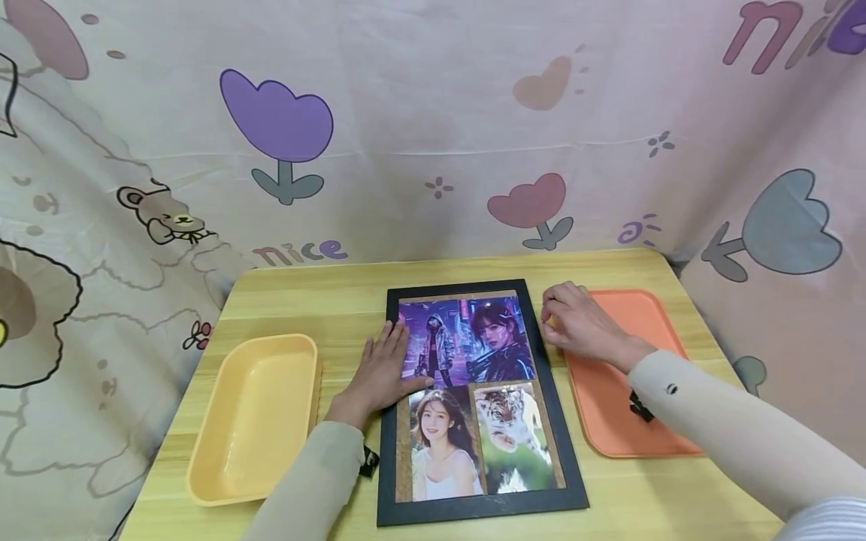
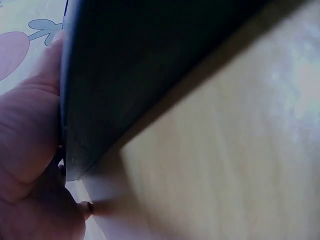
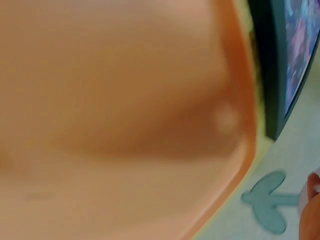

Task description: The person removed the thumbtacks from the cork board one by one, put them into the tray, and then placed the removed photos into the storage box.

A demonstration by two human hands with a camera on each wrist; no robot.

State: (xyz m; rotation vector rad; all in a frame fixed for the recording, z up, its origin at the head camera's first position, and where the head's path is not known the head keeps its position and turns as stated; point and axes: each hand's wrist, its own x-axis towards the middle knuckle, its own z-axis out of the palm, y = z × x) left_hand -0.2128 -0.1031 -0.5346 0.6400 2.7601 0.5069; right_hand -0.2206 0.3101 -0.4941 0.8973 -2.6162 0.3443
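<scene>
A cork board point(image 1: 402, 481) in a black frame point(image 1: 473, 509) lies on the table, with several photos on it. The upper ones are purple city pictures point(image 1: 433, 349); below are a portrait point(image 1: 443, 451) and a white tiger photo point(image 1: 514, 436). My left hand point(image 1: 379, 372) rests across the frame's left side, fingers stretched, thumb over the photos' edge. In the left wrist view the frame's dark side point(image 2: 125, 75) runs beside the palm. My right hand point(image 1: 585, 323) hovers by the frame's upper right side with fingers curled together; I cannot tell whether they pinch something small.
To the left stands a deep yellow tray point(image 1: 250, 421). An orange tray point(image 1: 609, 421) sits to the right, partly under my right forearm. A printed curtain point(image 1: 406, 150) hangs close behind the wood-grain table point(image 1: 325, 293) and along both sides.
</scene>
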